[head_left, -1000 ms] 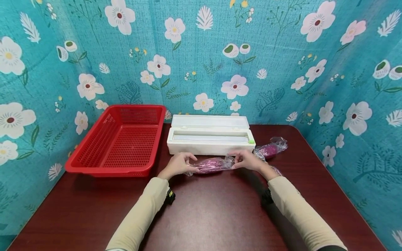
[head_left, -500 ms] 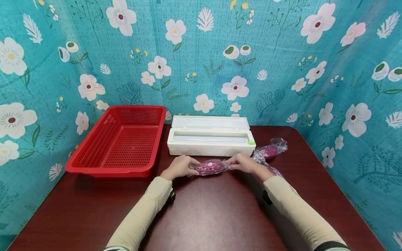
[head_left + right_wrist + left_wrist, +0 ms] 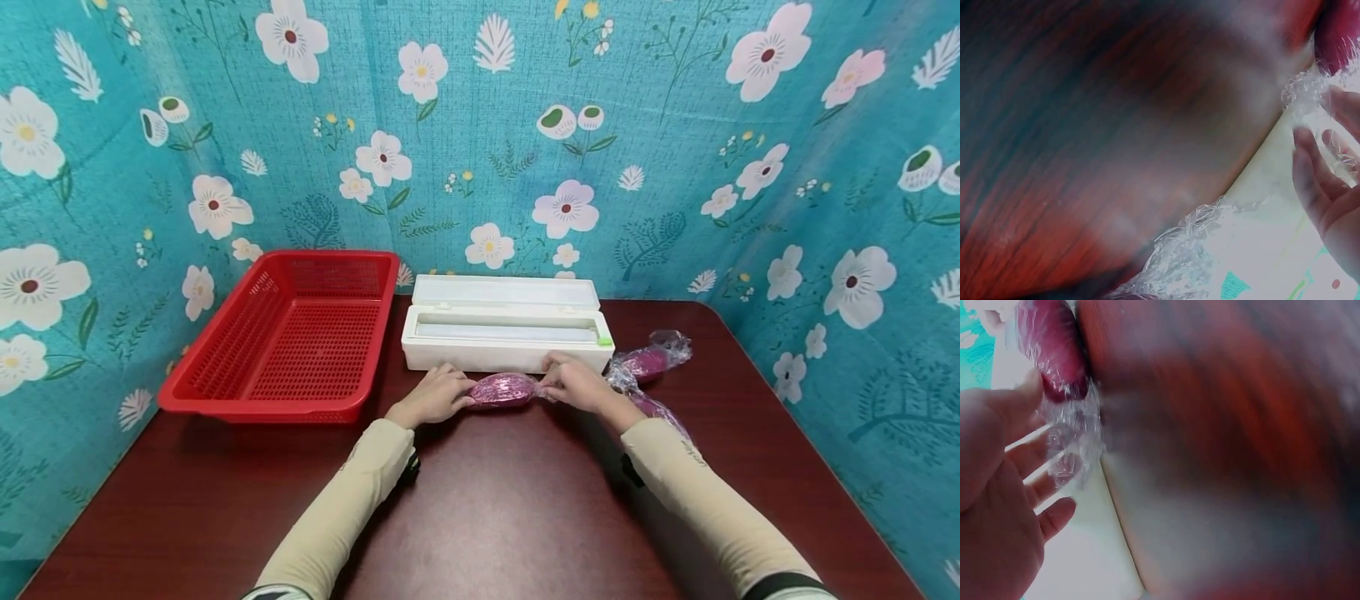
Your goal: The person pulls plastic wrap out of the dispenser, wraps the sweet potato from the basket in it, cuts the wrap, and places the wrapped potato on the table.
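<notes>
A magenta oblong in cling film [image 3: 504,390] lies between both hands, just in front of the white film dispenser [image 3: 506,354]. At its left end, my left hand [image 3: 433,395] holds the gathered film. In the left wrist view the thumb lies against the wrapped oblong [image 3: 1060,356], and the fingers are behind the loose film tail [image 3: 1075,440]. My right hand [image 3: 577,384] pinches the film at the other end. The right wrist view shows a crumpled film twist [image 3: 1307,90] by the thumb and fingertips. Its upper fingers lie close to the dispenser's front.
Two more magenta oblongs in film lie right of the dispenser, a farther one [image 3: 647,362] and a nearer one [image 3: 660,412] partly behind the right forearm. A red perforated basket [image 3: 367,367] stands at left. The dispenser's lid [image 3: 506,291] is raised against the patterned curtain [image 3: 450,200].
Both hands have closed in on the oblong's ends, and the film around it has drawn tight. The oblong has shifted slightly toward the dispenser.
</notes>
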Demonstrator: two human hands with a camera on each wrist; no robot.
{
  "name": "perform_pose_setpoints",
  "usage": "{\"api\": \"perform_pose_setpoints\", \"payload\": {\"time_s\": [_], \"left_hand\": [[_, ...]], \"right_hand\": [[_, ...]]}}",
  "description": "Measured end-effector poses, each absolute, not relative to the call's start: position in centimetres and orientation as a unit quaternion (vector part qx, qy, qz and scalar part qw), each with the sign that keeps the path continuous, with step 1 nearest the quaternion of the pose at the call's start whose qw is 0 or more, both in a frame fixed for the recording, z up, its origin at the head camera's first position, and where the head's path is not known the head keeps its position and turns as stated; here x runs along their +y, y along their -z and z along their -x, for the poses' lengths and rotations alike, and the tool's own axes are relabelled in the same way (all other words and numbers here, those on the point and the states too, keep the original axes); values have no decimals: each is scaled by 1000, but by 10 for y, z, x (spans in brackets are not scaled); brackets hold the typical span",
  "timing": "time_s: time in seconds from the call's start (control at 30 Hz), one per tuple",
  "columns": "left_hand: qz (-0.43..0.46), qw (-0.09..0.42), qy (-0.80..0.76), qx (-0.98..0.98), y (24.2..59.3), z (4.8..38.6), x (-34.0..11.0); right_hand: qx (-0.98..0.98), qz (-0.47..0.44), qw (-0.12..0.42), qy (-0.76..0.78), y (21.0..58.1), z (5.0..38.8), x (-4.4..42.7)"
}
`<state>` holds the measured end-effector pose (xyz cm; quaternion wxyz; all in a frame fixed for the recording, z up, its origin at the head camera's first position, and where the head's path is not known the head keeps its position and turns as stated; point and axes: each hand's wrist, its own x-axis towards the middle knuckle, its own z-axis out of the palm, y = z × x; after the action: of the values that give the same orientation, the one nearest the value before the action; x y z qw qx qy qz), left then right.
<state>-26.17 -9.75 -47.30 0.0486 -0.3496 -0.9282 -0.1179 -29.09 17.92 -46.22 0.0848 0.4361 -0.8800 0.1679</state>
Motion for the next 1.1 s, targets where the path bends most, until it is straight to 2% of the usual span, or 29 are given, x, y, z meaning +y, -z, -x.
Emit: {"api": "perform_pose_setpoints", "payload": {"time_s": [0.2, 0.43, 0.7, 0.83, 0.97, 1.1], "left_hand": [[324, 31, 135, -936, 471, 261, -95], [325, 32, 162, -931, 468, 261, -97], [347, 33, 180, -920, 472, 263, -95], [314, 32, 210, -925, 474, 261, -94], [275, 51, 274, -920, 475, 261, -93], [251, 114, 346, -897, 473, 260, -92]], "right_hand": [[-875, -453, 91, -143, 460, 290, 175], [-877, -442, 42, -186, 455, 287, 170], [-866, -442, 31, -230, 459, 286, 158], [-861, -435, 16, -262, 460, 283, 155], [-855, -434, 11, -285, 463, 280, 155], [-862, -404, 2, -308, 463, 275, 158]]}}
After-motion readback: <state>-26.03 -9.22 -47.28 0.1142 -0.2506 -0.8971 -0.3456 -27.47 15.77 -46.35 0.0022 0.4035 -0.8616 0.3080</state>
